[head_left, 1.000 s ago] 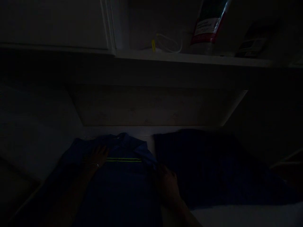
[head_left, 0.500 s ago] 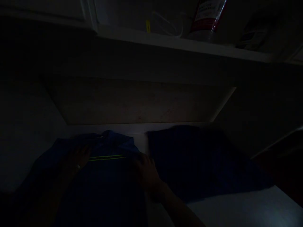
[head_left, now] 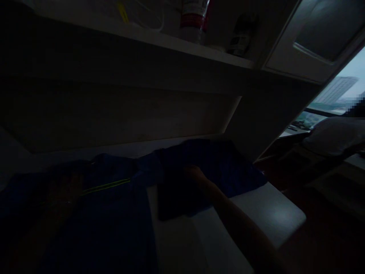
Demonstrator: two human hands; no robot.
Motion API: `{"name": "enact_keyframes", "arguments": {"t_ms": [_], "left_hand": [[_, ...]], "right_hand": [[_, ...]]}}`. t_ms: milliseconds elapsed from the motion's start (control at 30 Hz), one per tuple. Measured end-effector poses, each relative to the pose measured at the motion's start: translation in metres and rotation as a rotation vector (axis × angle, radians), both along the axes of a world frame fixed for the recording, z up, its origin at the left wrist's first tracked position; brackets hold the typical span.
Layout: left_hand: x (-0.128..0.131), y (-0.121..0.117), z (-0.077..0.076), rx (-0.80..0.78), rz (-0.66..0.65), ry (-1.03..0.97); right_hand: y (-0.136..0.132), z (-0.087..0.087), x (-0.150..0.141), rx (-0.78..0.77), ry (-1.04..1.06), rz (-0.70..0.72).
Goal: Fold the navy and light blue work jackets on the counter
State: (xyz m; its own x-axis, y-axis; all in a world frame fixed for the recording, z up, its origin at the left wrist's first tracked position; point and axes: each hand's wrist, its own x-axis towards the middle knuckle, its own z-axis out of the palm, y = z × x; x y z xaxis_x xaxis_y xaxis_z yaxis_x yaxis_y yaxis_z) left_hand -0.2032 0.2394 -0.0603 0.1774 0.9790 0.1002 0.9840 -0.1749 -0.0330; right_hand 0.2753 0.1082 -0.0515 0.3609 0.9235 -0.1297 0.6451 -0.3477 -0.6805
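Observation:
A dark blue shirt [head_left: 105,224] with two thin yellow-green stripes lies spread on the white table [head_left: 256,213], its collar end toward the back wall. My left hand [head_left: 67,184] rests flat on the upper left of this shirt, its fingers dim but stretched out. To the right lies a second dark blue cloth [head_left: 225,167], partly beside the shirt's right sleeve. My right hand [head_left: 196,174] is over this second cloth, apparently touching it. Darkness hides the right fingertips, so whether they grip the fabric is unclear.
Above runs a white shelf [head_left: 142,34] holding a bottle with a red label [head_left: 194,19], a dark container [head_left: 241,36] and a yellow tag [head_left: 123,13]. A cabinet door [head_left: 319,34] is at upper right. A person in a pale top [head_left: 336,135] sits by a window at far right.
The view has turned right, bringing the window and seated person in. My right hand has moved off the shirt's right shoulder to the second cloth. My left hand stays on the shirt.

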Motion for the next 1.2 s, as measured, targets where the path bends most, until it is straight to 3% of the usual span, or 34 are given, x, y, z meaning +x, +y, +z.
{"name": "enact_keyframes", "arguments": {"t_ms": [67, 133, 200, 267, 367, 467, 600, 833, 1200], "left_hand": [[0.023, -0.010, 0.005, 0.038, 0.005, 0.197], [0.059, -0.031, 0.008, 0.050, -0.044, 0.214], [0.105, -0.058, 0.009, 0.015, -0.112, 0.028], [0.155, -0.084, 0.006, -0.146, -0.141, -0.244], [0.224, -0.104, -0.004, -0.362, -0.171, -0.451], [0.268, -0.100, -0.014, -0.383, -0.126, -0.445], [0.291, -0.082, -0.016, -0.322, -0.089, -0.363], [0.302, -0.067, -0.003, -0.258, -0.171, -0.193], [0.332, -0.039, -0.004, -0.085, -0.147, -0.146]], "right_hand": [[-0.026, -0.001, 0.043, 0.005, 0.017, -0.103], [-0.050, 0.000, 0.086, -0.004, -0.014, -0.210], [-0.067, 0.002, 0.126, -0.026, -0.081, -0.318], [-0.078, 0.003, 0.157, -0.053, -0.155, -0.415], [-0.087, -0.006, 0.179, -0.090, -0.231, -0.484], [-0.092, -0.020, 0.181, -0.076, -0.289, -0.488], [-0.097, -0.033, 0.182, -0.029, -0.334, -0.482], [-0.094, -0.040, 0.187, -0.007, -0.338, -0.506], [-0.095, -0.037, 0.180, 0.005, -0.343, -0.521]]}}
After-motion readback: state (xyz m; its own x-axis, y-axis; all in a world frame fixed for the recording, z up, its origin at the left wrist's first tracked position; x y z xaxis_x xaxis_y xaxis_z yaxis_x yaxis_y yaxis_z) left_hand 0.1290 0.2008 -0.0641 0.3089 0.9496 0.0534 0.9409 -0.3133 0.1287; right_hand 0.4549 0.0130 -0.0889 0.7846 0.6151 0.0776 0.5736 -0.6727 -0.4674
